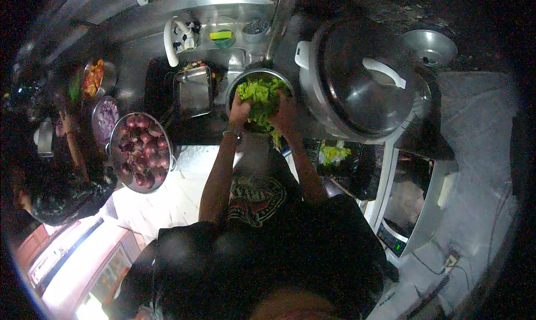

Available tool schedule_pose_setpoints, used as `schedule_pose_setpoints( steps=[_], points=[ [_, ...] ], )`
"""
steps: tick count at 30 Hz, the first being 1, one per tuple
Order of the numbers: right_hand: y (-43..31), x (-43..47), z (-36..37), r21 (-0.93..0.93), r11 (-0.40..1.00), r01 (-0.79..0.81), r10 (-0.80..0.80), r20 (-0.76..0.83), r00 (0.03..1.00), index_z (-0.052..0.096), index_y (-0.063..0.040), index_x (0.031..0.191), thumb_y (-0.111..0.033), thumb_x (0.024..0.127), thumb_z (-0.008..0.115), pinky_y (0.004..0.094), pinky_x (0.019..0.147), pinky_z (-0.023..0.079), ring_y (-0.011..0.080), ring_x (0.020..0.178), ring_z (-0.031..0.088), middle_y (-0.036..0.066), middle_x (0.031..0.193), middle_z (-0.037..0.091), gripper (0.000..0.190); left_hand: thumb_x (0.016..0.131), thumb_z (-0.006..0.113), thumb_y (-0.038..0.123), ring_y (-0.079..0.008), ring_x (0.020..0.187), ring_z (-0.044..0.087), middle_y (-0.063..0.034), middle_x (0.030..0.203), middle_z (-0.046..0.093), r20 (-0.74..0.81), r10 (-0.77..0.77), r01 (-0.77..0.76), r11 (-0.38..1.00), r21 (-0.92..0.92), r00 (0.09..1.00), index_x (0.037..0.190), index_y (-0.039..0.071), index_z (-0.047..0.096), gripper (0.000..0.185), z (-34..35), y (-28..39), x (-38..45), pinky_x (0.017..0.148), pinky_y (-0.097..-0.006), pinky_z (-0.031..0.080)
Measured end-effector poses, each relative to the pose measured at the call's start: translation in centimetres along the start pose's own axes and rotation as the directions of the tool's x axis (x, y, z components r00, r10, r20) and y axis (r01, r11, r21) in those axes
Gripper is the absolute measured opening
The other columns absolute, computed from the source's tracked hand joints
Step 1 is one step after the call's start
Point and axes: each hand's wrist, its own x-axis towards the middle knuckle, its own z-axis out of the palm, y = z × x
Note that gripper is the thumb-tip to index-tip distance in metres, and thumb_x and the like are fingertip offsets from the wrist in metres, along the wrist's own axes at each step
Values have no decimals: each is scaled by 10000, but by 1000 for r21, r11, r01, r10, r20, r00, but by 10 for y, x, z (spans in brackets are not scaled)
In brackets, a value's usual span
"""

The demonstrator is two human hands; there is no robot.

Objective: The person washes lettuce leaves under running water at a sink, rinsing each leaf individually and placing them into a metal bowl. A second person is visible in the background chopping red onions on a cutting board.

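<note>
Green leafy lettuce [261, 92] is bunched between my two hands, over and inside a round metal bowl [287, 80]. My left hand [239, 112] grips the leaves from the left side, with a band around its wrist. On the opposite side, my right hand [284, 112] has its fingers around the leaves too. A strip of lettuce hangs over the bowl's near rim, by the right wrist. The leaves hide most of the bowl's inside and some fingertips.
Left of the bowl lies a rectangular metal tray [193, 95]. A basin of red onions [144, 152] stands beside another person's arm [74, 142]. A large lidded pot [356, 77] rises close on my right. More leaves [333, 153] lie lower right, near a microwave oven [408, 198].
</note>
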Motion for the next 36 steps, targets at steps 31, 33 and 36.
schedule_pose_setpoints(
  steps=[31,33,36],
  points=[
    [-111,-58,-128,51,948,313,-312,-22,950,632,-44,896,-61,768,659,367,680,498,321,797,643,143,847,659,132,886,524,78,-106,672,519,-47,981,569,-148,-77,105,976,191,986,1465,132,158,686,-90,-28,-69,539,-256,457],
    [-115,-52,-124,66,896,439,-422,-184,888,630,-44,894,-60,764,666,358,674,497,328,792,638,145,845,656,136,878,511,69,-115,663,534,-49,935,560,-157,-85,96,993,65,984,1449,147,200,655,-96,-21,-81,507,-257,463],
    [-115,-48,-98,61,880,471,-448,-225,865,626,-41,898,-67,763,678,363,673,494,320,796,639,137,863,650,148,833,497,-1,-108,687,575,-40,989,562,-169,-291,251,942,-223,942,1404,189,267,644,-97,5,-93,440,-210,460]
  ],
)
